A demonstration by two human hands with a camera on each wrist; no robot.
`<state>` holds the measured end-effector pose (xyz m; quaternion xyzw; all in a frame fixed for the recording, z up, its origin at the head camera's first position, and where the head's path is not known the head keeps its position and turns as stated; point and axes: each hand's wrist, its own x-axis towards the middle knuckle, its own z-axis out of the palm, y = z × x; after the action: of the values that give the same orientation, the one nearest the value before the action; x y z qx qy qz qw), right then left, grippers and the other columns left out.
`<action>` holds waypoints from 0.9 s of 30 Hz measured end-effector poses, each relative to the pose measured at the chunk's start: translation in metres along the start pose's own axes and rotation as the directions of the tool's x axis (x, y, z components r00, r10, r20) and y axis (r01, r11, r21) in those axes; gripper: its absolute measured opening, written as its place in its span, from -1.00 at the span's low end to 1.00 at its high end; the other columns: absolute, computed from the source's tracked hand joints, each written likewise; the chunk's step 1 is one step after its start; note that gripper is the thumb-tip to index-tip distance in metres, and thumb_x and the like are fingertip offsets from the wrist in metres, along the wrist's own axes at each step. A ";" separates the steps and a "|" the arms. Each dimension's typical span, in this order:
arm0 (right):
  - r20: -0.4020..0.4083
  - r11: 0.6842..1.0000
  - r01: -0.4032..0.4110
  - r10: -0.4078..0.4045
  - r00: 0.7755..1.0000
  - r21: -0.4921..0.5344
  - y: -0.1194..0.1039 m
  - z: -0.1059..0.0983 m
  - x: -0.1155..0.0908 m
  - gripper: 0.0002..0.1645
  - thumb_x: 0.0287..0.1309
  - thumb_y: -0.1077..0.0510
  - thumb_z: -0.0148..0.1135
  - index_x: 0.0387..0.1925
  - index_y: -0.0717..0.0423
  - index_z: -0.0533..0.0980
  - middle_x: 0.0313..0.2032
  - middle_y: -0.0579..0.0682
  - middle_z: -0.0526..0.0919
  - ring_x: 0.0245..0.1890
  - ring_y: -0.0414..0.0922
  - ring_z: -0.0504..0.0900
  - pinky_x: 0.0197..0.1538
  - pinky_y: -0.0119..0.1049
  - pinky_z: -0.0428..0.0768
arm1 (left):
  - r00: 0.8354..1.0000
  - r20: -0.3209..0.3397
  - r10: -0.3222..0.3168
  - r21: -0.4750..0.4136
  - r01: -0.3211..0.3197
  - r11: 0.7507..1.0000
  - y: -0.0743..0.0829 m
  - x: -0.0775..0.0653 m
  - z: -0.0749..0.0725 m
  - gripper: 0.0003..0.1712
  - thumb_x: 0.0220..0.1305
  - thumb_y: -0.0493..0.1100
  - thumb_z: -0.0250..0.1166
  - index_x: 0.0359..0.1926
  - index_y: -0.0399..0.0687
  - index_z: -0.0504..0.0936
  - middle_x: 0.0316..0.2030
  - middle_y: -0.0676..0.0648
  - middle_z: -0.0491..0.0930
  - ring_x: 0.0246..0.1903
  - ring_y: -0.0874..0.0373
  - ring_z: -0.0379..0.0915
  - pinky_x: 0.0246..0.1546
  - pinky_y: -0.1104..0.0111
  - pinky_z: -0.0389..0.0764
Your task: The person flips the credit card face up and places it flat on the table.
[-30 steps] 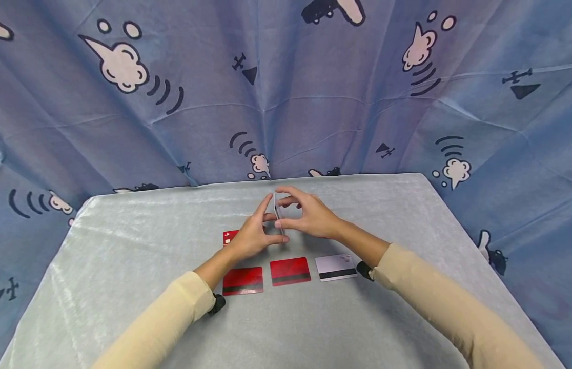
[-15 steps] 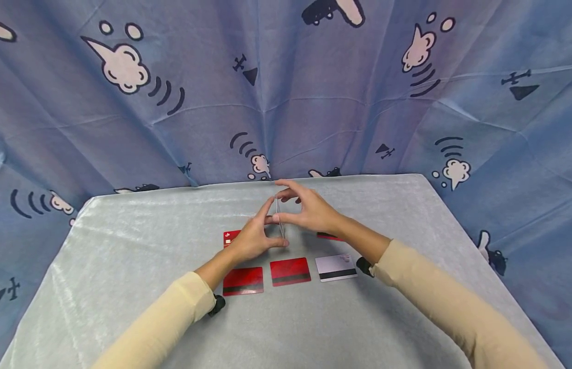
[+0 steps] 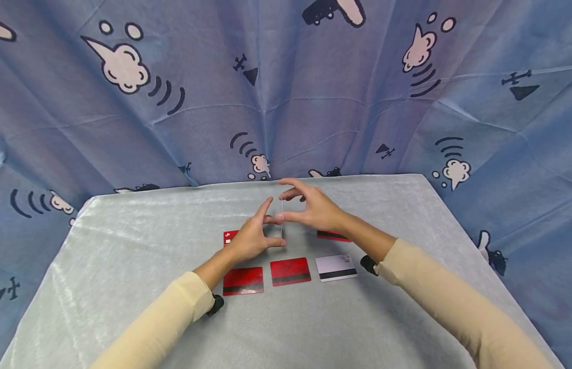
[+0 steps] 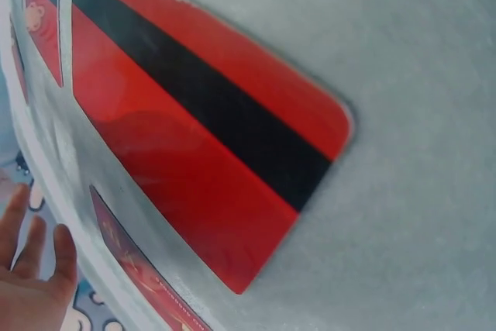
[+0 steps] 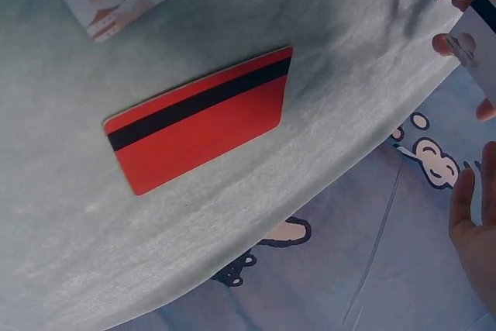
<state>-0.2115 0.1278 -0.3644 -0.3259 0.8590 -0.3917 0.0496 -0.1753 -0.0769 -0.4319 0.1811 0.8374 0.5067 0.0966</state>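
Observation:
Between the two hands a thin white card (image 5: 474, 48) with a black stripe stands upright, seen edge-on in the head view. My left hand (image 3: 251, 238) has its thumb at the card's near end and a fingertip at its side, while the index finger stands off to the left. My right hand (image 3: 315, 207) pinches it from the right, thumb low and a bent finger above. On the cloth, nearest the left forearm, lies a red card (image 3: 243, 281); beside it are another red card (image 3: 290, 271) and a white card (image 3: 335, 267), all striped.
Behind the left hand a red card (image 3: 229, 236) is partly covered, and a striped red card (image 3: 333, 236) lies under the right wrist. A pale grey cloth (image 3: 143, 246) covers the table. Its far edge meets a blue patterned curtain (image 3: 286, 87).
The held card has shifted slightly right and turned more edge-on. My right hand has moved a little right and away from the left, uncovering part of the red card below its wrist.

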 end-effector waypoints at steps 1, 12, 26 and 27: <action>0.002 1.000 -0.001 0.001 1.000 0.002 0.000 -0.001 0.000 -0.10 0.07 -0.01 0.51 0.40 -0.02 0.30 0.02 -0.05 0.70 0.08 -0.08 0.61 0.15 0.06 0.47 | 1.000 -0.004 0.001 0.010 -0.001 1.000 0.000 0.000 -0.001 0.31 0.00 -0.24 0.59 0.58 -0.09 -0.12 0.07 -0.13 0.66 0.26 0.04 0.41 0.37 0.04 0.20; 0.030 1.000 -0.027 0.027 0.999 0.004 0.009 -0.010 -0.008 -0.07 -0.03 0.08 0.58 0.37 0.00 0.34 -0.01 0.00 0.71 0.05 -0.05 0.61 0.13 0.08 0.47 | 0.998 -0.056 -0.013 0.112 0.019 0.994 -0.003 -0.002 -0.005 0.30 -0.07 -0.24 0.62 0.56 -0.08 -0.04 0.03 -0.08 0.68 0.22 0.03 0.45 0.32 0.05 0.29; 0.108 0.997 -0.060 0.064 0.992 -0.038 0.025 -0.014 -0.017 -0.08 -0.08 0.14 0.60 0.33 0.06 0.37 -0.03 -0.02 0.70 0.10 -0.03 0.57 0.18 0.18 0.43 | 0.996 -0.089 -0.008 0.180 0.024 0.983 -0.005 -0.004 -0.011 0.27 -0.10 -0.22 0.64 0.54 -0.07 0.03 0.00 -0.04 0.69 0.20 0.03 0.45 0.24 0.05 0.36; 0.112 0.997 -0.067 0.072 0.991 -0.045 0.026 -0.013 -0.018 -0.08 -0.09 0.14 0.61 0.33 0.05 0.37 -0.03 -0.02 0.70 0.10 -0.02 0.57 0.19 0.17 0.42 | 0.996 -0.091 -0.006 0.186 0.023 0.982 -0.005 -0.004 -0.011 0.27 -0.11 -0.22 0.64 0.54 -0.07 0.04 0.00 -0.04 0.69 0.21 0.03 0.45 0.25 0.05 0.36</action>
<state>-0.2154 0.1595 -0.3765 -0.3187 0.8734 -0.3528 0.1054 -0.1761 -0.0897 -0.4308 0.1601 0.8861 0.4327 0.0453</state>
